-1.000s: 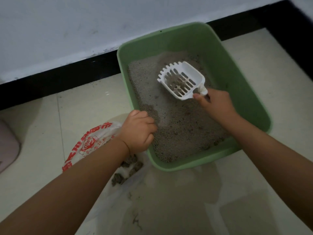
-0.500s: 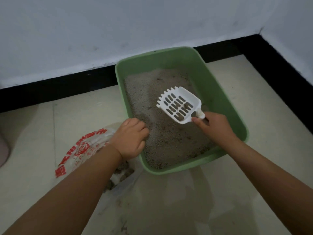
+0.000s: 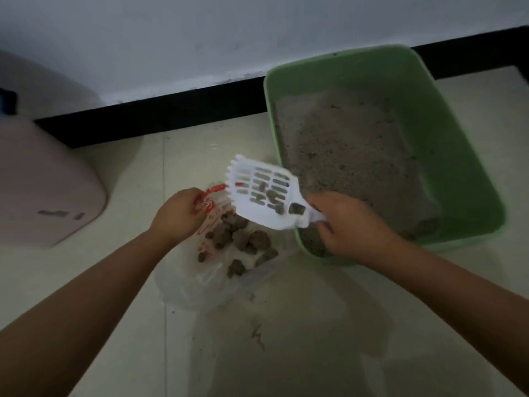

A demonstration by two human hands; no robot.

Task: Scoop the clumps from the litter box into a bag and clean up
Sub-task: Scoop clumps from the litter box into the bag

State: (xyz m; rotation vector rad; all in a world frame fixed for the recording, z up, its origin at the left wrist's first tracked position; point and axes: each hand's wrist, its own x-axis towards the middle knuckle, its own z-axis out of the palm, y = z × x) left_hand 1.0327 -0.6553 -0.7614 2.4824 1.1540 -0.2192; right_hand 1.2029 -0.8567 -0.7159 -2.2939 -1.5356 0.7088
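On the tiled floor (image 3: 286, 353) by the wall: a person's two bare arms reach forward from the lower corners.
Right hand (image 3: 350, 224): at 3 o'clock of centre, over the near-left corner of the litter box (image 3: 469, 156); fingers curled tight round the handle of the white scoop (image 3: 263, 196).
Scoop: held level in the air, slotted blade pointing to 10 o'clock, over the bag (image 3: 217, 282); a small clump (image 3: 296, 209) sits near the handle end.
Left hand (image 3: 177, 213): at 9 o'clock of the scoop, fingers pinching the bag's red-printed edge and lifting it.
Bag: clear plastic, lying on the floor just left of the litter box, with several dark clumps (image 3: 240, 239) inside.
Litter box: green, at 2 o'clock, part filled with grey litter (image 3: 352, 150).
Pink bin (image 3: 43, 184): at 9 o'clock, well apart.
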